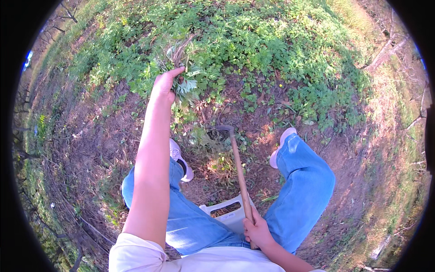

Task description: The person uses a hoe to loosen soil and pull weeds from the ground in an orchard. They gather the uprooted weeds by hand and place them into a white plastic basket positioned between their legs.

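Stretched out ahead, my left hand (166, 83) grips a bunch of pulled weeds (183, 83), leafy with stringy stems, above the edge of the green plants. My right hand (257, 229) is closed around the lower end of the wooden handle of a sickle (240, 170), near my lap. Its curved dark metal blade points left, close to the ground between my feet, over some loose plant matter (204, 139). Part of the blade blends into the plants.
Dense leafy weeds (258, 44) cover the ground ahead. A white plastic stool (234, 217) with a slot is between my legs. My shoes (178, 158) flank bare soil and dry grass. Bare branches (387, 51) lie at the right, others at the left rim.
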Demonstrator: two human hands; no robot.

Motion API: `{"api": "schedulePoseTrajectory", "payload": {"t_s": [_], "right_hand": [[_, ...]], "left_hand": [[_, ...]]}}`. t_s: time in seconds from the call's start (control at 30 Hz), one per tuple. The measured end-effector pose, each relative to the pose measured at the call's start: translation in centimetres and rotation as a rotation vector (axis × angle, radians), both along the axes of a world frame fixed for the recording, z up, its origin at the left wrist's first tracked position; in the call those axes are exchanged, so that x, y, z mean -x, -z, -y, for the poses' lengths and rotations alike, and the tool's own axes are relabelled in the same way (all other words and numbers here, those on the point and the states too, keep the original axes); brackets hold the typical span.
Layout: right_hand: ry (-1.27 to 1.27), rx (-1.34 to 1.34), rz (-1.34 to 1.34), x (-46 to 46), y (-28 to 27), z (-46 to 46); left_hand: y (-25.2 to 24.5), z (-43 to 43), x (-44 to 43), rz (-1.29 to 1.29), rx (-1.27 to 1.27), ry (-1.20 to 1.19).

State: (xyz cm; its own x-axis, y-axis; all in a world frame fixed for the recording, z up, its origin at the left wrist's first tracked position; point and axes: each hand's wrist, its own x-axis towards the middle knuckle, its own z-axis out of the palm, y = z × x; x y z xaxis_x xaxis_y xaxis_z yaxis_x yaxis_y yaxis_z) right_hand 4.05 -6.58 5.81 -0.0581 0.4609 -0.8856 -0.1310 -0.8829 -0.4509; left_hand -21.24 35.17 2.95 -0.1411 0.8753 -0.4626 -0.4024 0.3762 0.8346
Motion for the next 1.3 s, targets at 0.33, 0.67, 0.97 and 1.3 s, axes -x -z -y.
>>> {"api": "schedulePoseTrajectory", "payload": {"t_s": [0.33, 0.67, 0.97, 1.3], "right_hand": [[0.126, -0.377, 0.147, -0.6, 1.1, -4.8], [0.479, -0.081, -0.188, -2.6, 7.1, -5.1], [0.414, -0.240, 0.012, -3.2, 8.9, -4.0], [0.552, -0.168, -0.081, -1.0, 4.5, 3.1]], "left_hand": [[5.0, 19.3, -2.2, 0.408, 0.098, -0.076], [4.9, 31.2, -7.7, 0.285, 0.298, 0.114], [7.1, 30.2, -10.4, 0.237, 0.232, 0.071], [7.2, 29.9, -9.4, 0.415, 0.299, -0.047]]}}
